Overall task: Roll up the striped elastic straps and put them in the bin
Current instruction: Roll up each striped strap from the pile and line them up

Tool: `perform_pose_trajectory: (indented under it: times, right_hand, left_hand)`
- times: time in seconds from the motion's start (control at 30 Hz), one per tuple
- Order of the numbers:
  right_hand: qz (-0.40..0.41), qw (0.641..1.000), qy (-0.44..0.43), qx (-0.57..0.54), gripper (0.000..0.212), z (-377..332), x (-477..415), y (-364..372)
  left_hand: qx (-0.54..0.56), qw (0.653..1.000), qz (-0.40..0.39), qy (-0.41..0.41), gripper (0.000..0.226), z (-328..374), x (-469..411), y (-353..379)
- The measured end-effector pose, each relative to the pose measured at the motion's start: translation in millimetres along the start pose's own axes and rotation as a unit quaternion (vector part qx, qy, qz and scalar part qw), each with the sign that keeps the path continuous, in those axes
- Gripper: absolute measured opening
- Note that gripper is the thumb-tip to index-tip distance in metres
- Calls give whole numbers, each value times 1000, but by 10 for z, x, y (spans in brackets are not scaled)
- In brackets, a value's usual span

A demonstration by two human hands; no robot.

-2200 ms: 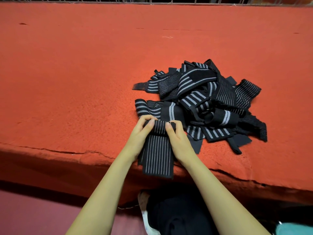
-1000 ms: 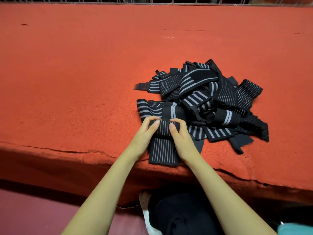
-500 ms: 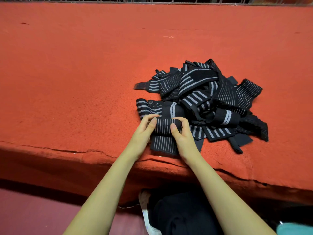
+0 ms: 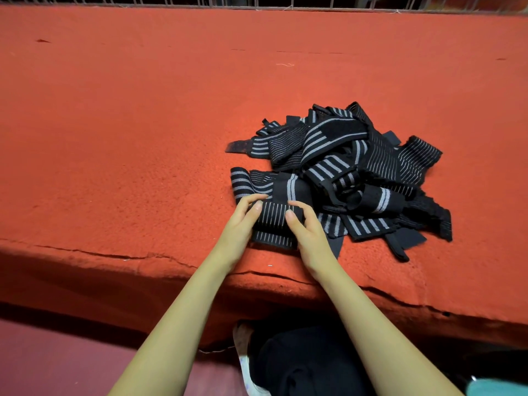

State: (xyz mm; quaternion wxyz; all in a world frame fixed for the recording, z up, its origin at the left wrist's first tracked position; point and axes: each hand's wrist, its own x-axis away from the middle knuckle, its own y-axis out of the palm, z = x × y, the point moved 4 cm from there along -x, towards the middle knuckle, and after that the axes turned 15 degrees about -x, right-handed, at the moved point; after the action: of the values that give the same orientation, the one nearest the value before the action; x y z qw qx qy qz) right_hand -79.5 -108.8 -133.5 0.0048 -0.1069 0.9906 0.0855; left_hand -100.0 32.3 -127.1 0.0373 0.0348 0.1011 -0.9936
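Black elastic strap with thin grey lengthwise stripes (image 4: pixel 273 221): mostly wound into a short fat roll with its axis left-right. A short flat end lies unrolled on the near side. It sits at the near-left corner of the heap of black-and-grey striped elastic straps (image 4: pixel 357 167), against it. The heap is loose and unrolled, tangled and overlapping, with mixed stripe widths, and spreads far and right.

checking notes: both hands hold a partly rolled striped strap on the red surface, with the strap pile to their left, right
No: the head view shows the strap pile to the right of the left hand and right hand, not their left.
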Motion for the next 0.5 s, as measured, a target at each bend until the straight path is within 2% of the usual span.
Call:
perform_pose_trajectory:
  times: [0.1,0.3,0.4,0.5]
  right_hand:
    - [-14,1000,13,-13,43,-6,-4,-5]
    - [-70,997,32,-15,42,-25,-14,38]
    - [-80,996,28,-8,53,-24,-20,50]
    - [-69,997,24,-5,61,-41,-12,47]
  left_hand:
    - [-16,1000,-2,-22,52,-37,-9,32]
    - [-54,998,-13,-32,32,-71,-39,43]
    - [-43,998,-38,-38,22,-72,-39,63]
    - [-75,996,-39,-23,26,-65,-36,73]
